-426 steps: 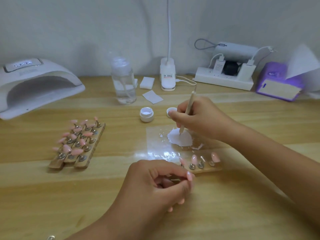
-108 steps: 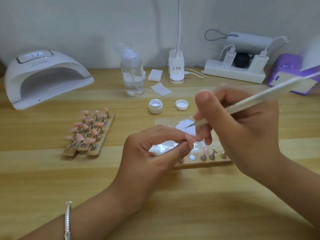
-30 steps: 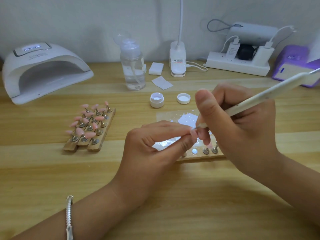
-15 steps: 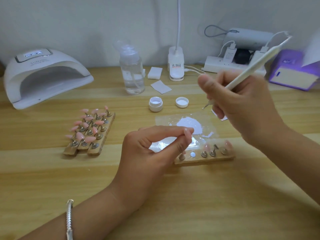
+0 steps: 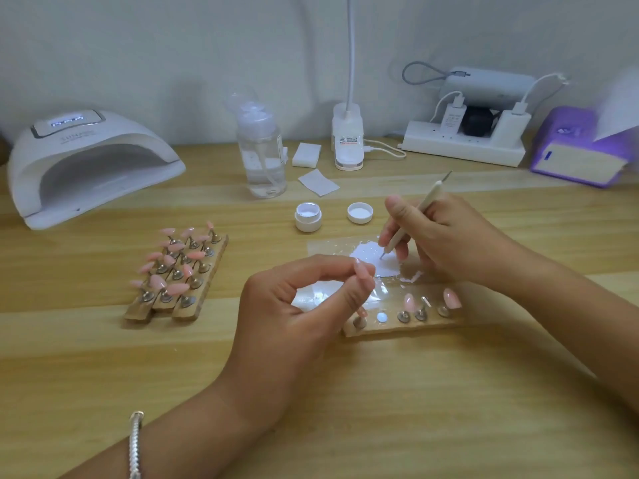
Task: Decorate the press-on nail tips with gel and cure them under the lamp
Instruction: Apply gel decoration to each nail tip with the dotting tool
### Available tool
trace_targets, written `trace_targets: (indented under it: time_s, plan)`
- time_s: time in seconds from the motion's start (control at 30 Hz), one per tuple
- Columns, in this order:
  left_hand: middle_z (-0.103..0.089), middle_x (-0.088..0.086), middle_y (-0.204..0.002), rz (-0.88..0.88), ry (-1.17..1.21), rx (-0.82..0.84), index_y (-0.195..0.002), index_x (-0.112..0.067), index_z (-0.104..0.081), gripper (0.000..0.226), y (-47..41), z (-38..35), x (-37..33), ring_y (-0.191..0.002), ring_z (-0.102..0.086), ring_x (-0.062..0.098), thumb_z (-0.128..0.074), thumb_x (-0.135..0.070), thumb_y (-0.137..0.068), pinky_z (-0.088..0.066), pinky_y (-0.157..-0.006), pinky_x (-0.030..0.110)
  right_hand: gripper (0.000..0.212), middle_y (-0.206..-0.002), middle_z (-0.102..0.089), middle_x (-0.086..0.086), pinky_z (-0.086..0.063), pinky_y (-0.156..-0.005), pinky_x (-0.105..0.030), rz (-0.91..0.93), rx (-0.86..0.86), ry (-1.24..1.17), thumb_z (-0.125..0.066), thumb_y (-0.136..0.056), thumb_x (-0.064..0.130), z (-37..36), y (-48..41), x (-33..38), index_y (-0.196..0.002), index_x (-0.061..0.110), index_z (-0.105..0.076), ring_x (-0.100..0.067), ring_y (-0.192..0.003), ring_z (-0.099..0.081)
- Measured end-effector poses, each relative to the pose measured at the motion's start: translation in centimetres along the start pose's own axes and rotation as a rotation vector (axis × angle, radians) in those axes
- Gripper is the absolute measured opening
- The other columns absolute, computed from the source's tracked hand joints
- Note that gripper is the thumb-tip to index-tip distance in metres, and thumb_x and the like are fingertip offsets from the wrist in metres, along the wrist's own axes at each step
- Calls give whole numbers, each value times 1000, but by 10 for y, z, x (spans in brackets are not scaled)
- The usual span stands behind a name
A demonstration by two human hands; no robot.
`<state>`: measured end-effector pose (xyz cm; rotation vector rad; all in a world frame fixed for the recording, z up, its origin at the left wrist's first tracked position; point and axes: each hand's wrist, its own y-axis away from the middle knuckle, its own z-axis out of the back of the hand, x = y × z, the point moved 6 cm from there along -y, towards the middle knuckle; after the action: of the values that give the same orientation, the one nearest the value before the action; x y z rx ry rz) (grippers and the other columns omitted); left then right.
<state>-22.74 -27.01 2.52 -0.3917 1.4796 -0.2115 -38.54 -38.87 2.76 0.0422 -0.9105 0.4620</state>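
**Dotting tool (image 5: 411, 223) back down on the white gel (image 5: 377, 262)**

Half a second earlier the right hand (image 5: 449, 240) had been raised. It had since dropped, and the tool's tip touched the gel spread on the palette sheet (image 5: 328, 247). Nearest of all, at the sheet's near-left edge, the left hand (image 5: 294, 316) pinched one pink nail tip (image 5: 361, 271) between thumb and forefinger, just above the film. Along the sheet's near edge a wooden holder strip (image 5: 397, 329) lay on the surface (image 5: 345, 402), with a few tips on its pegs. Over the sheet's far-right part, the right hand's fingers gripped the tool like a pen. Just beyond the sheet stood the open gel jar (image 5: 308, 218). Well to the sheet's far left sat the curing lamp (image 5: 90, 164). The step looked like reloading gel. Next, the loaded tip would need carrying to the held nail and setting down with a light, steady touch.
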Motion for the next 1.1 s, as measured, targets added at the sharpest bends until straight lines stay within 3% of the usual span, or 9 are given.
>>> trace_targets:
  time_s: [0.23, 0.9, 1.0, 1.1]
  plan:
    - [-77, -9, -85, -44, -112, 3, -83, -13, -78, 8, -1, 1, -1, -78, -66, -2, -74, -19, -81, -43, -73, 4, 52, -56, -64, 3, -35, -45, -9, 1, -5, -11, -40, -103, 42, 1, -1, -3, -72, 17, -74, -1, -41, -51]
    - [-77, -8, -86, -45, -108, 1, -84, -15, -78, 9, -1, 1, 0, -79, -67, -2, -73, -21, -80, -42, -74, 5, 51, -61, -62, 3, -36, -45, -11, 37, -10, -28, -38, -103, 45, -4, 0, -5, -74, 20, -72, 0, -43, -51]
    - [-77, -10, -87, -38, -96, 4, -83, -16, -79, 7, -1, 1, 1, -81, -68, -1, -74, -21, -80, -43, -74, 5, 50, -61, -62, 1, -39, -48, -15, 55, -74, -7, -38, -104, 42, -1, 2, -3, -73, 20, -71, -2, -46, -52]
    - [-77, -11, -87, -19, -67, 10, -82, -15, -79, 6, 0, 1, 3, -83, -71, 3, -75, -19, -80, -47, -75, 7, 49, -64, -63, -4, -41, -50, -16, 146, -155, -155, -38, -104, 39, 6, 8, 14, -77, 15, -71, -10, -52, -57]
